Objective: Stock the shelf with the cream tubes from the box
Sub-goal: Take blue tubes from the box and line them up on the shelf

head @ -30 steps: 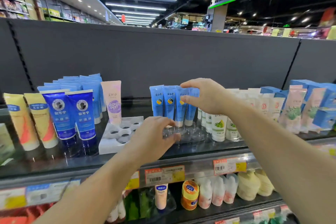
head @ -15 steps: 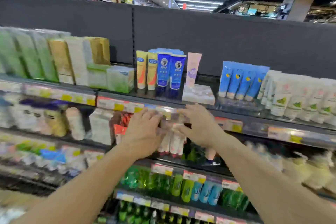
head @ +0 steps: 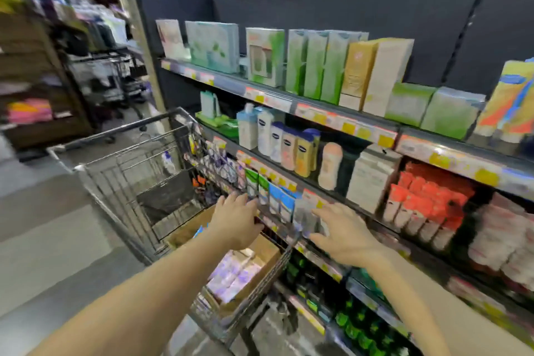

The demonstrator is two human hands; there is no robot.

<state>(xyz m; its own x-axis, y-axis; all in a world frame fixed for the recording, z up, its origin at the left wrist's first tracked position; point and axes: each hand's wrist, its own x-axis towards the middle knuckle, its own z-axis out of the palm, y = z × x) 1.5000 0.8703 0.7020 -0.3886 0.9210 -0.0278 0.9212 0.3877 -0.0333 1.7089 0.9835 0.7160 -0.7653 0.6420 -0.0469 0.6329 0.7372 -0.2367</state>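
Both hands, left (head: pixel 235 222) and right (head: pixel 345 235), loose-fingered, empty, over wire cart (head: pixel 121 179) with cardboard box (head: pixel 260 257)

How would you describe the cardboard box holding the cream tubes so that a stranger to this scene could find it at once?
Start at the wire shopping cart parked left of the shelves. Look into its near end, just below the person's left hand. There sits the cardboard box, open-topped and brown, the only carton in the cart, with pale lilac tubes lying inside.
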